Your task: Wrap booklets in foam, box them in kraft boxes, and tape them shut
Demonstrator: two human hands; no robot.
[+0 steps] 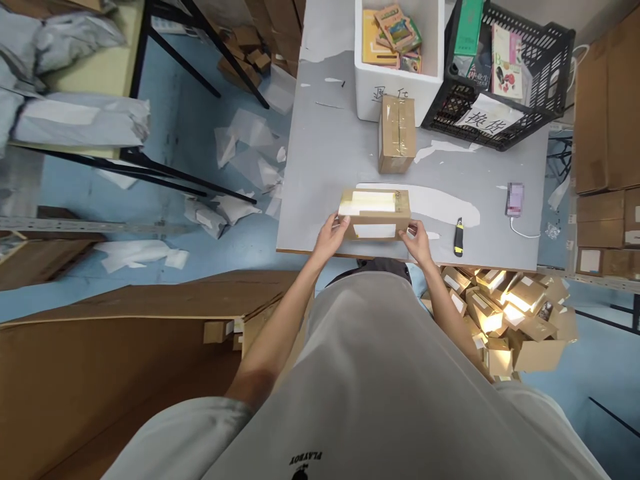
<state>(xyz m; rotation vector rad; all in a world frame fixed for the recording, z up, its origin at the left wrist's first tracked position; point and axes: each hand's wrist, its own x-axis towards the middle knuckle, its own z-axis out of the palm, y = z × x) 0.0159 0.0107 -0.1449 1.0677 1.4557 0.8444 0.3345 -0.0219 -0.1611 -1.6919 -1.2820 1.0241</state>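
Note:
Between my hands, at the front edge of the grey table [320, 153], is a brown cardboard box [375, 217] with white labels on its top and near side. My left hand [331, 235] grips its left end, thumb on the near face. At the right end, my right hand [416, 241] holds the lower corner with fingers bent round it. A second taped cardboard box [397, 137] stands just behind the held one. To the right of my right hand lies a black and yellow box cutter [459, 237].
A white bin [400, 100] with books and a black crate [500, 120] with books stand at the back. A phone [515, 200] with a cable lies on the right. Small boxes [500, 313] are heaped below right; a large carton [125, 360] stands at left.

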